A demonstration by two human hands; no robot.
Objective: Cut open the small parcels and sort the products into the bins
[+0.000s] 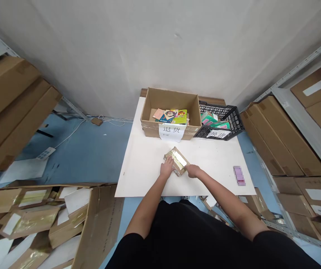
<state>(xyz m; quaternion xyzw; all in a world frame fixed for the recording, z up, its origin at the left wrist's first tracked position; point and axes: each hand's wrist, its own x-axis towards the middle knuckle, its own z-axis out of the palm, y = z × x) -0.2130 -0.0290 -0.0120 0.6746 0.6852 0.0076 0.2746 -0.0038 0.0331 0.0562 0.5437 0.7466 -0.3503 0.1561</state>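
A small taped cardboard box [177, 157] with a white label lies at an angle on the white table. My left hand [167, 167] grips its left side, fingers laid over the edge and top. At the box's lower right edge is my right hand [192, 171], fingers closed and touching or almost touching the cardboard. Whatever the right hand holds, if anything, is too small to make out.
Behind the small box stand an open carton [149, 129] of booklets and a black plastic crate [234, 121] with green packets. A blurred purple item [239, 175] lies on the table's right. A large carton [101, 220] of parcels stands lower left; box-laden shelves flank both sides.
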